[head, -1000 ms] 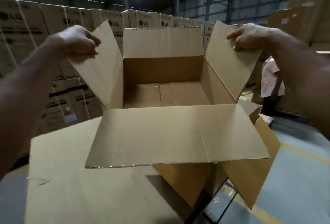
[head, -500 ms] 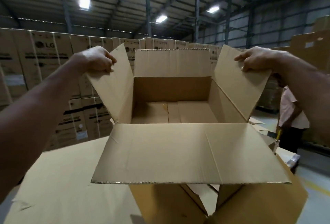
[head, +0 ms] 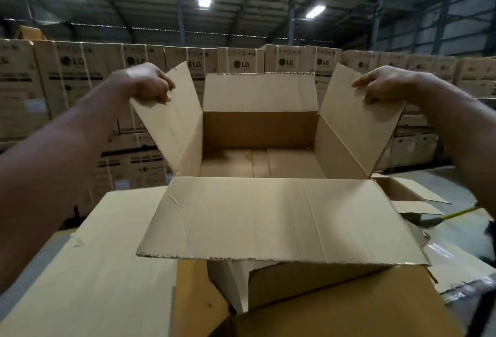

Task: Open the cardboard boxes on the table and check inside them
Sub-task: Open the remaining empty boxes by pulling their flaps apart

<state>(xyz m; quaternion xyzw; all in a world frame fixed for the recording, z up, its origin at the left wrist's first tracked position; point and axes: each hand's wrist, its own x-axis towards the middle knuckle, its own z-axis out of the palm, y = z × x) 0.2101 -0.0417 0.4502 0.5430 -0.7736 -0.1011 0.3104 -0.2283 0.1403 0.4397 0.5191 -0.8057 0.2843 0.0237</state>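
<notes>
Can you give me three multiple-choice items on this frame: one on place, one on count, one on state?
1. Where does the left hand grip the open brown cardboard box?
A. top edge of its left side flap
B. the near flap
C. the box floor

2. How many top flaps of the box stand open?
A. two
B. three
C. four

3. What does the inside of the box show?
A. white foam blocks
B. only its folded bottom flaps
C. a stack of bottles

Answers:
1. A: the fingers curl over the left side flap, while the right hand holds the right side flap.
2. C: the two side flaps, the far flap and the near flap are all folded out.
3. B: the visible floor is bare cardboard panels; the nearest strip is hidden behind the near flap.
</notes>
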